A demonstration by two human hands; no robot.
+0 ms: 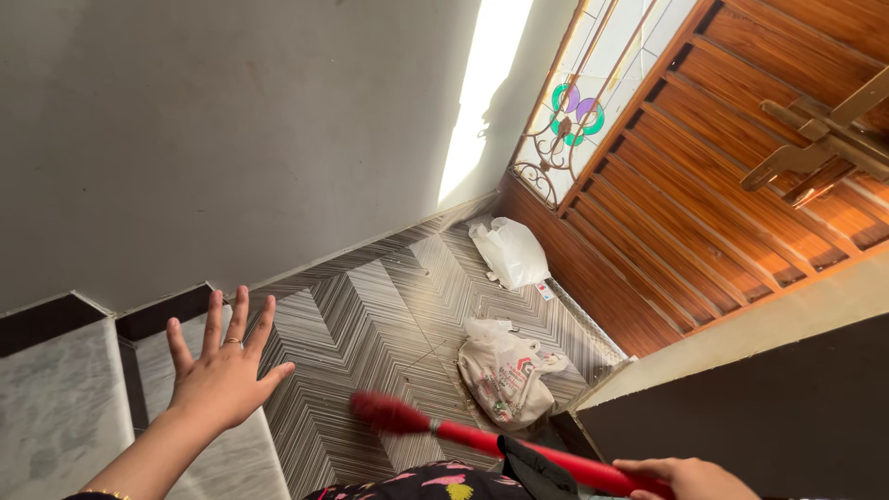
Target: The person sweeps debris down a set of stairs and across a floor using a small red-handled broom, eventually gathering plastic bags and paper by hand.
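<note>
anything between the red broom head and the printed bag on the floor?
Nothing visible. The red broom, held by the right hand, has its head just left of the printed bag, with only bare striped floor tile between them. The left hand is spread open, holding nothing.

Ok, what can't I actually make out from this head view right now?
- Red broom: its head end is motion-blurred, so the bristles are unreadable.
- Right hand: cut off by the bottom edge; its grip on the handle shows only partly.
- Left hand: open with fingers spread, but only its back is visible, not the palm.
- Printed bag and white plastic bag: contents hidden by the bags themselves.
- Floor scraps near the door: too small to identify.
</note>
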